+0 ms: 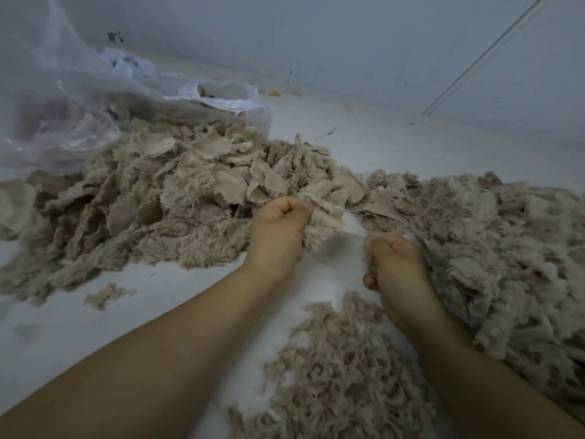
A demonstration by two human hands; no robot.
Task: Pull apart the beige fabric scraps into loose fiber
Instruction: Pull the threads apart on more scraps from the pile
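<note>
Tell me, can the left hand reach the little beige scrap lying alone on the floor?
Probably yes. The little scrap lies in the open on the white floor, nothing over it. But the left hand already grips a fuzzy scrap, so it's busy.

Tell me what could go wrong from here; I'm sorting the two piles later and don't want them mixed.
1. The scrap pile and the loose fiber nearly touch behind the hands, so unpulled scraps could slide into finished fiber.
2. The right hand hangs over the near fiber patch, apart from the main heap; dropped tufts may scatter.
3. The left hand grips a scrap close to the scrap pile, so torn fluff could land there.
</note>
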